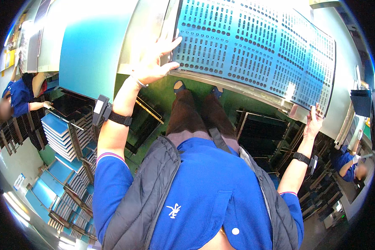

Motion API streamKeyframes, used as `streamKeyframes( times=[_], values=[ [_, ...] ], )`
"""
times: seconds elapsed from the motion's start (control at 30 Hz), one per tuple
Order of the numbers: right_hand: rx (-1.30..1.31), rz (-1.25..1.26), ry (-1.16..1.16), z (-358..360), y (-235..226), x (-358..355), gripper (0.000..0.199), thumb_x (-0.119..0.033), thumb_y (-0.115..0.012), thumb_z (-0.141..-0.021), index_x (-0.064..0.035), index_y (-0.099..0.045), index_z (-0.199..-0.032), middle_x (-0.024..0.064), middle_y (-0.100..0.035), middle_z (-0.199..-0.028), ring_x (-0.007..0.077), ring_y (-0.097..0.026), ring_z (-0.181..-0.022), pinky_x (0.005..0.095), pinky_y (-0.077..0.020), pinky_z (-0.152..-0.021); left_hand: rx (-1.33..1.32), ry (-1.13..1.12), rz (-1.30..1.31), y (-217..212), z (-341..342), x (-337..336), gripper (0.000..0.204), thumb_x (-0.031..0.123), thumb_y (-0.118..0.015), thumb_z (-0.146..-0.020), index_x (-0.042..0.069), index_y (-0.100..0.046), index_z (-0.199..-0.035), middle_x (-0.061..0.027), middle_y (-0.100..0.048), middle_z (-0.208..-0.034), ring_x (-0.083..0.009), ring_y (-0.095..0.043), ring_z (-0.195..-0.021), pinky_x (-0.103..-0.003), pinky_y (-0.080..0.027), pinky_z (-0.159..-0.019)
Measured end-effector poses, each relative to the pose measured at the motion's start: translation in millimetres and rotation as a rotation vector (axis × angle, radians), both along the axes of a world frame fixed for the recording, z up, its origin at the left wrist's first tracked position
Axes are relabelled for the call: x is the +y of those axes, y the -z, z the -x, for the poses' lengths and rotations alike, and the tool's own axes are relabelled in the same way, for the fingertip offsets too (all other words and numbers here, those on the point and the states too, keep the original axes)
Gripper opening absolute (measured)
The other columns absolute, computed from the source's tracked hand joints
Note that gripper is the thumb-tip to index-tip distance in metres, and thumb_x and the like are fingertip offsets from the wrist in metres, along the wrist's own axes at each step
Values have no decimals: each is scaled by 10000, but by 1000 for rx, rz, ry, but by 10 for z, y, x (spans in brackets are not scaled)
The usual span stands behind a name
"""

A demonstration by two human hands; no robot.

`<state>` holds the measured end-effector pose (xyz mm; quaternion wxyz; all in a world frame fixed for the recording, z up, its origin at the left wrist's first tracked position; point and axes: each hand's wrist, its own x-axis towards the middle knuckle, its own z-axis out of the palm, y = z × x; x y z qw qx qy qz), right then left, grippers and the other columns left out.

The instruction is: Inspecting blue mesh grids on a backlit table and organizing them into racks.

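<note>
A large blue sheet printed with rows of black marks point(254, 39) lies on a pale work surface ahead of me, its long near side slanting down to the right. My left hand point(154, 64) is at its left edge with fingers spread, the thumb and index finger touching the border. At the near right corner, my right hand point(314, 121) rests its outstretched fingertips on the rim. Neither hand is visibly wrapped around anything. Left of my left arm lies a plain blue panel point(93, 50).
Racks of stacked blue panels point(66, 137) stand at the left. Dark racks point(262, 135) sit beneath the work surface. A person in blue point(21, 98) works at far left, with another person point(349, 166) at far right. Green floor point(162, 98) shows around my feet.
</note>
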<state>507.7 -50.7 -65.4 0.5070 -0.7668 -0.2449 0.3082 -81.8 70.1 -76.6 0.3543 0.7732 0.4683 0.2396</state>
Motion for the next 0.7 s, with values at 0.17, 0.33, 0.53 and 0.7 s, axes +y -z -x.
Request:
streamKeyframes(
  times=[0.17, 0.33, 0.53, 0.7],
  values=[
    [21, -27, -21, -105, 42, -23, 328, -89, -685, -820, -101, -617, -1140, -23, -648, -1020, 46, -590, -784, 164, -439, -613, 89, 18, -50, -6, -16, -4, 784, 192, -783, -658, 164, -431, -1358, -149, -508, -1302, -289, -443, -1233, -464, -210, -1097],
    [15, -21, -10, -58, 31, -4, 336, -73, -678, -821, -93, -611, -1149, -16, -648, -1031, 47, -600, -814, 156, -440, -604, 15, 13, 64, -78, -41, -13, 765, 157, -781, -653, 139, -455, -1344, -139, -346, -1439, -295, -194, -1385, -443, -123, -1128],
    [52, -26, -4, -107, 71, -23, 328, -43, -644, -840, -107, -603, -1159, -32, -631, -1075, 33, -579, -817, 158, -432, -612, 99, 0, 5, -24, -43, -33, 769, 173, -780, -646, 131, -456, -1343, -146, -325, -1449, -296, -201, -1384, -443, -96, -1131],
    [94, -68, -36, -98, 46, -33, 312, -34, -631, -849, -103, -605, -1152, -17, -640, -1028, 45, -582, -805, 164, -436, -611, 154, -13, 19, -46, -73, -55, 775, 172, -761, -652, 130, -438, -1356, -151, -303, -1459, -297, -171, -1393, -440, -56, -1135]
  ],
)
